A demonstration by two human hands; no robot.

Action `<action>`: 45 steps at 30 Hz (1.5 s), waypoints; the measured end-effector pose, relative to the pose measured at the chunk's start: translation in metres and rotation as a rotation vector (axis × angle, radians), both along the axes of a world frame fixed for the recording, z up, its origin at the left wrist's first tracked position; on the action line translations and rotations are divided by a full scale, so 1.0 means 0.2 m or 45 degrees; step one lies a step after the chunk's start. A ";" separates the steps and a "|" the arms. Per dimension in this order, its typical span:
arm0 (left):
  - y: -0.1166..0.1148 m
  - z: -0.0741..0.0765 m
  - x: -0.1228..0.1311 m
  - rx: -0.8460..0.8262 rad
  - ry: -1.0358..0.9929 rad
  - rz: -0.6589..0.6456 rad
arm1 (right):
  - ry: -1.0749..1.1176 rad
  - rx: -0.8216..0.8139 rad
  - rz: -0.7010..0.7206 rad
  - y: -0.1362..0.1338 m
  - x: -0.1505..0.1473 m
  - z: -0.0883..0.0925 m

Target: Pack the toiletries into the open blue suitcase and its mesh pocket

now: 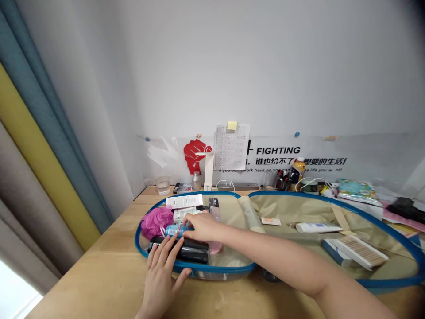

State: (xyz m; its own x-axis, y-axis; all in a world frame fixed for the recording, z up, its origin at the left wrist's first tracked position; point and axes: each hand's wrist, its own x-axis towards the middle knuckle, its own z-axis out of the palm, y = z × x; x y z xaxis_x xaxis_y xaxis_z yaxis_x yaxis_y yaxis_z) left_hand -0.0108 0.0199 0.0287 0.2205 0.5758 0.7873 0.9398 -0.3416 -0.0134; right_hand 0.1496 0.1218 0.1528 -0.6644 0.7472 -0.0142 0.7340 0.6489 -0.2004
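An open, blue-edged suitcase lies across the table, its left half packed with toiletries. My right hand reaches into that half, thumb and fingers closed around the end of a small blue bottle. My left hand rests with fingers spread on a black cylinder along the near rim. A pink bath puff sits left of the blue bottle. Behind the bottle lie a white box and a pale labelled container, partly covered by my right hand.
In the suitcase's right half lie a white tube, a small card-like packet, a blue box and a pack of cotton swabs. Along the wall stand a glass of water, a silver bottle and a yellow bottle.
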 end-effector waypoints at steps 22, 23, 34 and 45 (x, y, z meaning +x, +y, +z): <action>0.00 0.00 0.02 0.017 -0.023 0.010 | -0.280 0.088 0.325 0.02 0.01 0.04; 0.00 0.00 0.02 0.011 -0.023 0.011 | -0.292 0.090 0.333 0.02 0.00 0.03; -0.01 0.02 0.02 0.019 -0.008 -0.003 | -0.195 0.106 0.312 0.05 0.03 0.06; -0.01 0.01 0.01 0.028 -0.021 0.002 | -0.044 0.246 -0.271 0.27 0.73 0.31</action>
State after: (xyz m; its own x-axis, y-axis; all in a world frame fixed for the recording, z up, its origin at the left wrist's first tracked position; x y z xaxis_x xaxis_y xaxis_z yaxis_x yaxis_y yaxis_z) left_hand -0.0078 0.0186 0.0304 0.2068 0.5584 0.8034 0.9404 -0.3400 -0.0058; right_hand 0.2950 0.1758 0.2157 -0.4940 0.8609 0.1220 0.8621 0.5032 -0.0604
